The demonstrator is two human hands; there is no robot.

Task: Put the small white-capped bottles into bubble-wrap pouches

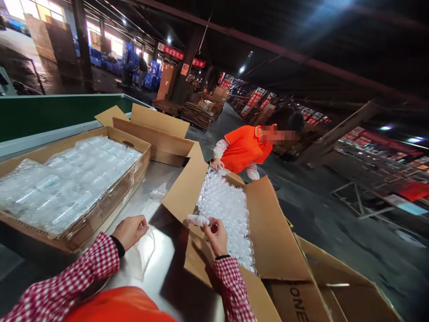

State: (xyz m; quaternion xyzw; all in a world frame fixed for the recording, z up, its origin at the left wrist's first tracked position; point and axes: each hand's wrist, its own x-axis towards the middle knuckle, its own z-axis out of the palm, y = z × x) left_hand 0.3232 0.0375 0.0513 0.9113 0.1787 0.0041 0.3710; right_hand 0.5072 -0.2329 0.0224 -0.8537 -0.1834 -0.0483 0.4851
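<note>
My right hand (217, 238) pinches a small clear plastic bottle (198, 220) by one end, the bottle lying nearly sideways over the near left edge of an open carton (268, 237). Packed inside that carton are many similar clear pieces (228, 210) with round ends. My left hand (130, 230) hovers over the metal table (170, 268), its fingers curled together; whatever they hold, if anything, is hidden. Just below it lies a thin clear plastic bag (146, 252).
At left stands a shallow carton (103, 205) of plastic-wrapped pieces. Behind it is another open carton (157, 138). A co-worker in an orange shirt (243, 150) leans at the far end of the packed carton, one hand (217, 164) on it. More open cardboard (348, 277) sits at lower right.
</note>
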